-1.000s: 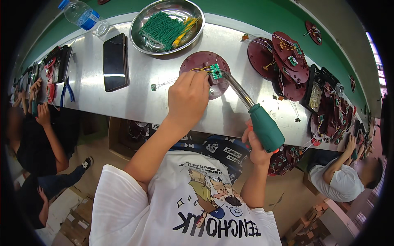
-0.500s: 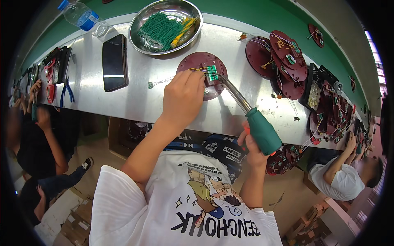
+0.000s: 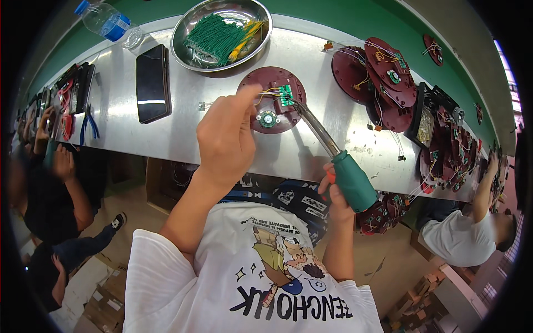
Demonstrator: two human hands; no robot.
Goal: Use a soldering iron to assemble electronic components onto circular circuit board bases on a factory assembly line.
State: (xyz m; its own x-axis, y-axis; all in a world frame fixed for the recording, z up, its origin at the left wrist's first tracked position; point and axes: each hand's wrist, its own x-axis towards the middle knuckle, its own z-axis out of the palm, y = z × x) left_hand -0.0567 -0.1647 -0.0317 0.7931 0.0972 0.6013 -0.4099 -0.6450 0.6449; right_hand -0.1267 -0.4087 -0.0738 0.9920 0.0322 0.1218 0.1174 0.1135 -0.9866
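My right hand (image 3: pixel 340 201) is wrapped round the green handle of a soldering iron (image 3: pixel 355 183), fingers by its red part. Its metal barrel slants up and left, tip at the small green circuit board (image 3: pixel 286 95) on a dark red round disc (image 3: pixel 294 119). My left hand (image 3: pixel 225 136) is over the disc's left edge, its fingers curled in. Thin yellow and white wires (image 3: pixel 268 92) run from the board toward its fingertips; whether they are pinched there is hidden. Below them on the disc is a round green part with a white centre (image 3: pixel 267 119).
A metal bowl (image 3: pixel 176 49) holds green and yellow wires. Left of it are a black phone (image 3: pixel 152 83), a water bottle (image 3: pixel 114 25) and blue-handled pliers (image 3: pixel 89 126). More wired red discs (image 3: pixel 391 72) pile up on the right. Other people work at both ends of the metal table (image 3: pixel 205 91).
My left hand has drawn back leftward and slightly down from the circuit board, uncovering the disc's round green part. The soldering iron has shifted very little, its tip still at the board.
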